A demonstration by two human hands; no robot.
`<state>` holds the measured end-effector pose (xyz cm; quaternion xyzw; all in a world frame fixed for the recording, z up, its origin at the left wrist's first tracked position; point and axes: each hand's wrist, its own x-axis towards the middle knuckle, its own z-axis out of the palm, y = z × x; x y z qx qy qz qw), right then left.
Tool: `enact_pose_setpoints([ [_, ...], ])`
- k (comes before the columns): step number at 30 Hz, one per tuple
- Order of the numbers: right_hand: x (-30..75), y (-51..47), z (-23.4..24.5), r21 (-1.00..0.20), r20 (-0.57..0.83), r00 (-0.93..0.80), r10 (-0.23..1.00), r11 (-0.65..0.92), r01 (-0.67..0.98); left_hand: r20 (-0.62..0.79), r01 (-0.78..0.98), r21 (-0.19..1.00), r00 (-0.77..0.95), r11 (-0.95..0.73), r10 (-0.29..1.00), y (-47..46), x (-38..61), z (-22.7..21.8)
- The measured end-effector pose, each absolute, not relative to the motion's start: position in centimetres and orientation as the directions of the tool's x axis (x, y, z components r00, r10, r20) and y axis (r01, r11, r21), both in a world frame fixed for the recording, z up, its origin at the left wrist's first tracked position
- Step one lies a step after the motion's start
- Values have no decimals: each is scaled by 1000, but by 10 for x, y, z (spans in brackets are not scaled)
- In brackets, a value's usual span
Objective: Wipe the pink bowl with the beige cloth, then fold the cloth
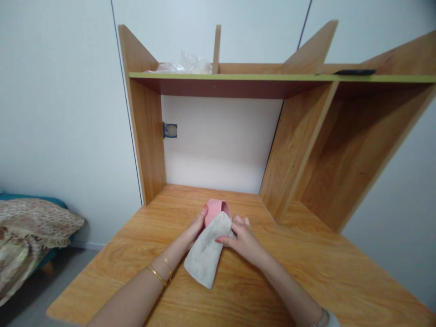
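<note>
As the left hand (197,225) holds a pink container (213,210), the right hand (244,238) pinches cloth (205,254).

Light: cool, fairly bright, even; we log the pale wall (68,100) as evenly lit. Shadow: we note dimness beneath the upper shelf (221,86) and inside the right-hand compartment (361,150). Glare: small glints on clear plastic (185,62). Distortion: we see wide-angle stretching toward the edges; the top right corner darkens. Focus: soft, the grey cloth (204,252) included.
</note>
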<state>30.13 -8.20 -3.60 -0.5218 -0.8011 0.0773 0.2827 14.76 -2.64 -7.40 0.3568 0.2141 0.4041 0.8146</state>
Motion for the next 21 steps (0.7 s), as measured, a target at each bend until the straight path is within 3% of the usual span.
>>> enact_pose_setpoints([
  [6,302,-85,-30,-289,381,-397,835,515,807,-76,-522,736,568,430,819,-28,144,-63],
  [10,303,-85,-28,-268,385,-435,814,549,792,-49,-530,753,546,390,836,-24,140,-61],
  [15,304,-83,-31,-374,397,-371,839,518,769,-15,-471,774,656,424,755,-22,136,-62],
  [19,307,-80,-38,-534,414,-207,886,421,734,40,-422,777,773,467,633,-25,139,-64],
  [21,309,-77,-41,-623,424,-136,896,397,674,56,-435,781,764,449,642,-28,142,-64],
])
